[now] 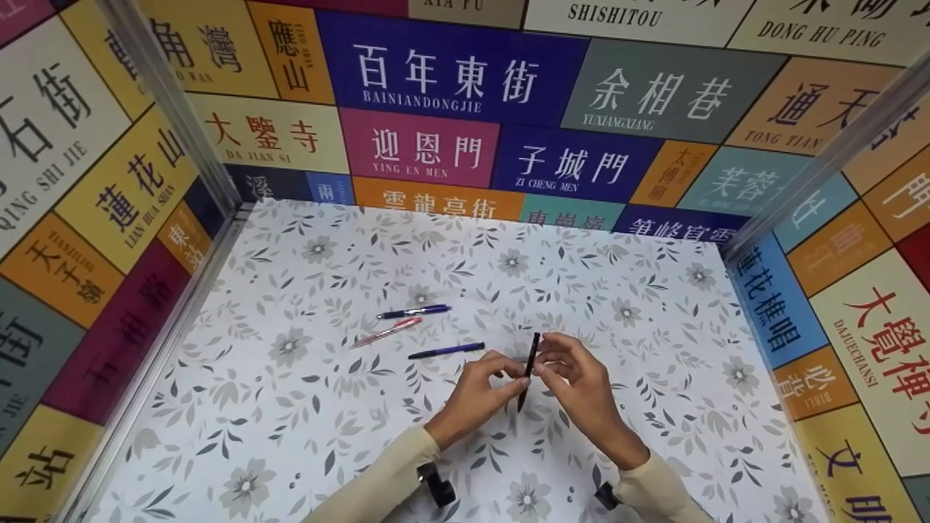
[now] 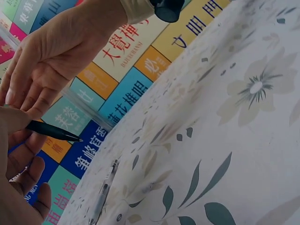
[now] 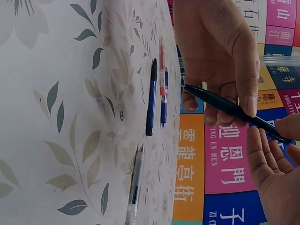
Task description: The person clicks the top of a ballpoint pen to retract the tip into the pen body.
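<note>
Both hands hold one black pen (image 1: 531,363) above the table, tilted nearly upright in the head view, its bare tip pointing down. My left hand (image 1: 476,391) pinches the barrel between thumb and fingers, at its lower half. Thumb and fingers of my right hand (image 1: 583,381) hold the upper end. In the right wrist view the pen slants across, with the left hand (image 3: 225,51) above it and the right hand (image 3: 274,180) at its back end. A clear-barrelled pen (image 3: 136,185) lies on the table below; the hands mostly hide it in the head view.
Left of the hands, a blue-and-black pen (image 1: 446,351), a red clear pen (image 1: 389,331) and another blue pen (image 1: 414,311) lie on the floral tabletop (image 1: 349,428). Panels with printed signs (image 1: 450,65) wall the table's back and sides.
</note>
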Demonstrator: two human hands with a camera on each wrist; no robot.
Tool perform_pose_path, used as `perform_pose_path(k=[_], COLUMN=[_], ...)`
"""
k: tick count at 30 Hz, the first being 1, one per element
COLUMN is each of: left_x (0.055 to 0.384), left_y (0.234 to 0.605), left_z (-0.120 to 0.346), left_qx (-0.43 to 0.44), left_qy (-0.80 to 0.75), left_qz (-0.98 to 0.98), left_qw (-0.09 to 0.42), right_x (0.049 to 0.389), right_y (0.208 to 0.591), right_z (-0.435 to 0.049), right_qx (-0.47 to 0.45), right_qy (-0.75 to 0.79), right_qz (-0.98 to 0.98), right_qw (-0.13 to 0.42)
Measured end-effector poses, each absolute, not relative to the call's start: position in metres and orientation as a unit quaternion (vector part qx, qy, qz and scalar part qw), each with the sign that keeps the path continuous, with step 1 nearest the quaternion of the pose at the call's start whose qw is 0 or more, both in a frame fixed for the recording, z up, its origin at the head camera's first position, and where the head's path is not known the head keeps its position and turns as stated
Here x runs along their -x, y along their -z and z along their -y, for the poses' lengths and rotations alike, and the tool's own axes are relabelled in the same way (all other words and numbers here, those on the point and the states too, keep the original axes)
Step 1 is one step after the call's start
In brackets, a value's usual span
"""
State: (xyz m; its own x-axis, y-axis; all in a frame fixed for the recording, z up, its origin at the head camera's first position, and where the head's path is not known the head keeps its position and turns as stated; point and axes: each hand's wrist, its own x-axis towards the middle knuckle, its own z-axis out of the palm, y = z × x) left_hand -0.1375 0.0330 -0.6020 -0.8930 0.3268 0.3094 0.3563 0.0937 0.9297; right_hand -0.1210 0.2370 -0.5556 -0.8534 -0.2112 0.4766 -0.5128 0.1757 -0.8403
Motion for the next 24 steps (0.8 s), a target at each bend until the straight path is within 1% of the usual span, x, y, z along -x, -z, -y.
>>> perform_pose_path(k=[8, 12, 18, 24], left_x=[0.1384, 0.1385, 0.1392, 0.1401], left_y=[0.5992, 0.5982, 0.5963, 0.5944], left_z=[-0.0287, -0.0272, -0.0249, -0.0238], left_qx=[0.227, 0.221, 0.23, 0.234], left_qy=[0.656, 0.664, 0.669, 0.671], left_qz=[0.719, 0.713, 0.705, 0.701], left_qw=[-0.024, -0.041, -0.052, -0.057], right_x=[0.1194, 0.1188, 0.117, 0.1163], right_y=[0.5524, 0.551, 0.5485, 0.5458], right_z=[-0.2363, -0.2351, -0.2334, -0.2316], right_qx=[-0.246, -0.245, -0.241, -0.249], right_qy=[-0.605, -0.606, -0.607, -0.6], right_qz=[0.749, 0.748, 0.75, 0.752], right_qw=[0.111, 0.112, 0.105, 0.109])
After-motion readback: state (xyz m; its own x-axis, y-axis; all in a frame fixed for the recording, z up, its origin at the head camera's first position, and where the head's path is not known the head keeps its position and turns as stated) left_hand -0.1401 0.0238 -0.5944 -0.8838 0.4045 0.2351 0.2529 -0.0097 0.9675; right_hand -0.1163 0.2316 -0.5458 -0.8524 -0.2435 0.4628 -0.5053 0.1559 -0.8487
